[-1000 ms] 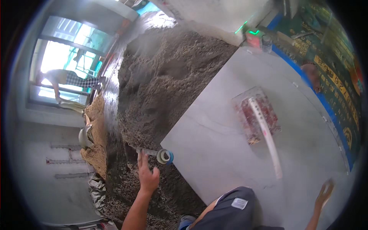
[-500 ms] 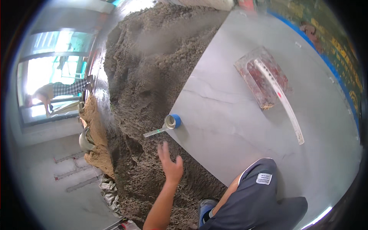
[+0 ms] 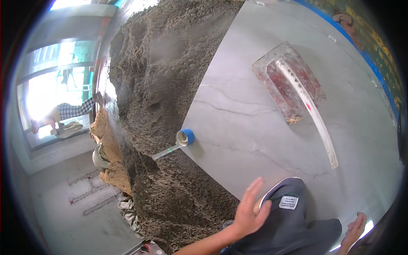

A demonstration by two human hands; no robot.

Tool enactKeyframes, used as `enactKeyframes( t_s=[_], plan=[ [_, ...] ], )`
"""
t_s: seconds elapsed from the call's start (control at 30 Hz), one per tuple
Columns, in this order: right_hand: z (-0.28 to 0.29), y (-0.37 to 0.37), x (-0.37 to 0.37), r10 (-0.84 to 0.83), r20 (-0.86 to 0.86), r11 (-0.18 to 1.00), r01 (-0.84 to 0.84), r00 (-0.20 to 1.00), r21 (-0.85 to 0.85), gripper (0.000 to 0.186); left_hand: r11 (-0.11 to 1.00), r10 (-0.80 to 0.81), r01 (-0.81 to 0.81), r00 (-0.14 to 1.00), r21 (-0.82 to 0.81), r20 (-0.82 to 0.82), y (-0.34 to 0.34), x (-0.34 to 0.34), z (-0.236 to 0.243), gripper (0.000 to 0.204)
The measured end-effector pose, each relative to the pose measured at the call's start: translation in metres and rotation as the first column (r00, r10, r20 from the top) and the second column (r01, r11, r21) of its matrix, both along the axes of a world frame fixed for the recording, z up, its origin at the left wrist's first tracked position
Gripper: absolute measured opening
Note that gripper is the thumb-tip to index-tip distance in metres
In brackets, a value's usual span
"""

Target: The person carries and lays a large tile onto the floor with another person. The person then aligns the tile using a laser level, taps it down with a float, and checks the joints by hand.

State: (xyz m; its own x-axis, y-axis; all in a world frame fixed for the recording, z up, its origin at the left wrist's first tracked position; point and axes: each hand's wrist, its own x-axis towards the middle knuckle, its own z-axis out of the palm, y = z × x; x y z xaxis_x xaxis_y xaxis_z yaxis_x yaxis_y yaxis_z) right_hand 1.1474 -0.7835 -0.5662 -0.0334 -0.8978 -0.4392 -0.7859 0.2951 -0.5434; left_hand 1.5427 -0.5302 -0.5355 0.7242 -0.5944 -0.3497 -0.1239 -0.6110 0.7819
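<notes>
Head view. The person's left hand [image 3: 250, 212] is raised with fingers spread and the palm open, holding nothing; it hovers over the edge where the large grey tile [image 3: 263, 127] meets the bed of damp sand mortar [image 3: 165, 85], just beside the person's dark-trousered knee [image 3: 289, 221]. The right hand [image 3: 355, 227] shows only partly at the lower rim, on the tile's near side; its fingers look loosely extended, with nothing visible in them, but how far it is open I cannot tell for certain.

The blue tape measure [image 3: 185, 137] sits on the tile's left edge, well apart from the left hand, further from the person. Its blade is drawn out leftward off the tile and across the mortar.

On the far part of the tile lies a reddish, mortar-stained flat trowel [image 3: 284, 83], and a long white straightedge [image 3: 310, 110] rests across it, running on toward the tile's near right side.

Left of the mortar, beyond a brown heap, another person [image 3: 63, 114] in a checked shirt is bent over by a bright doorway.
</notes>
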Motion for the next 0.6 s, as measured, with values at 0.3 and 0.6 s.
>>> enactKeyframes(
  t_s=[0.3,0.6],
  plan=[
    [0.088,0.057,0.232,0.005,0.558,0.960,0.152,0.830,-0.235,0.030,0.730,-0.190,-0.290,0.783,-0.618,-0.592,-0.155,-0.105,0.024,0.068],
    [0.090,0.037,0.122,0.494,0.112,0.764,-0.369,0.862,-0.529,0.049,0.858,-0.399,-0.386,-0.081,-0.340,-0.914,-0.142,-0.145,0.001,0.068]
  ],
)
